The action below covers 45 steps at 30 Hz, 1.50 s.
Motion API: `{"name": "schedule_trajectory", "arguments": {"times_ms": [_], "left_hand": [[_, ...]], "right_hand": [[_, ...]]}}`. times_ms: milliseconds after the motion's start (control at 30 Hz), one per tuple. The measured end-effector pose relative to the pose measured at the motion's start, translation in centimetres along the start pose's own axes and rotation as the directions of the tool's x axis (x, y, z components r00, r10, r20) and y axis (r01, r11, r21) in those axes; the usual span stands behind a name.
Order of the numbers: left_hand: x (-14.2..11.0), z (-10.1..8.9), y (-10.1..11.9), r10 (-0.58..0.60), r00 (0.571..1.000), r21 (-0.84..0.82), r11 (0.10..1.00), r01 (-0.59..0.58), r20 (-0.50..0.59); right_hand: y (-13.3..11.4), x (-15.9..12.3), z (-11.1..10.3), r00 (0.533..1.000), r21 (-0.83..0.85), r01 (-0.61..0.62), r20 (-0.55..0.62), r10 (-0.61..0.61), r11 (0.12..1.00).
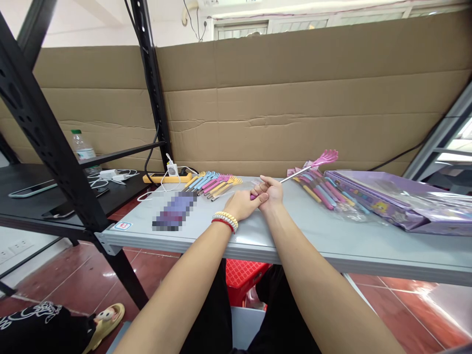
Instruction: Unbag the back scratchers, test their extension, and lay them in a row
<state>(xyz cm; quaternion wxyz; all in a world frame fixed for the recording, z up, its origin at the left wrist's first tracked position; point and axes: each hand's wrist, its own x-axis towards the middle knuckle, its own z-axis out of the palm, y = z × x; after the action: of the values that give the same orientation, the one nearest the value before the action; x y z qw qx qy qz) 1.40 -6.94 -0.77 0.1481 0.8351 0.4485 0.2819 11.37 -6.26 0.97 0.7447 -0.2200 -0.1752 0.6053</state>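
Note:
Both my hands meet at the middle of the grey shelf table point(332, 241). My right hand point(272, 191) is closed around the magenta handle of a telescopic back scratcher point(324, 158), whose metal rod runs up right to a pink claw head. My left hand point(241, 203), with bead bracelets at the wrist, is closed on the handle's near end. A row of several colourful scratchers point(212, 183) lies just left of my hands. A pile of packaged ones point(324, 194) lies to the right.
Purple printed packaging sheets point(398, 204) lie at the right. A yellow power strip with chargers point(167, 176), a water bottle point(81, 147) and phones point(32, 189) sit on the black shelf at left. A black rack post point(47, 132) stands close. A cardboard wall backs the table.

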Motion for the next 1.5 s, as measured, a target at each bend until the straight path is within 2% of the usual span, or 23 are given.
{"name": "schedule_trajectory", "arguments": {"times_ms": [433, 933, 1033, 1167, 1233, 1367, 1500], "left_hand": [[0.0, -0.1, 0.1, -0.006, 1.000, -0.010, 1.000, 0.006, 0.014], [-0.1, -0.1, 0.0, -0.020, 1.000, -0.041, 0.999, 0.020, -0.002], [0.0, -0.2, -0.3, 0.023, 1.000, -0.103, 0.994, -0.024, -0.005], [0.1, -0.1, -0.7, 0.142, 0.988, -0.228, 0.966, -0.125, 0.059], [0.2, 0.0, -0.7, 0.122, 0.991, -0.176, 0.978, -0.110, 0.054], [0.4, 0.1, -0.6, -0.004, 0.999, 0.018, 1.000, 0.004, 0.032], [0.6, 0.0, -0.4, -0.038, 0.998, 0.084, 0.996, 0.034, 0.046]], "right_hand": [[0.0, 0.1, -0.1, 0.999, -0.066, 0.021, 0.035, -0.019, 0.998], [-0.3, -0.5, 0.1, 0.999, -0.032, 0.006, 0.044, -0.004, 0.999], [-0.4, -0.6, 0.0, 0.992, -0.027, 0.039, 0.118, -0.036, 0.999], [-0.5, -0.2, -0.4, 0.979, -0.049, 0.053, 0.199, -0.042, 0.997], [-0.4, 0.1, -0.5, 0.983, -0.074, 0.050, 0.182, -0.036, 0.996], [0.1, 0.8, -0.3, 0.996, -0.104, 0.078, 0.047, -0.073, 0.992], [0.2, 1.0, 0.0, 0.996, -0.112, 0.076, -0.036, -0.080, 0.991]]}}
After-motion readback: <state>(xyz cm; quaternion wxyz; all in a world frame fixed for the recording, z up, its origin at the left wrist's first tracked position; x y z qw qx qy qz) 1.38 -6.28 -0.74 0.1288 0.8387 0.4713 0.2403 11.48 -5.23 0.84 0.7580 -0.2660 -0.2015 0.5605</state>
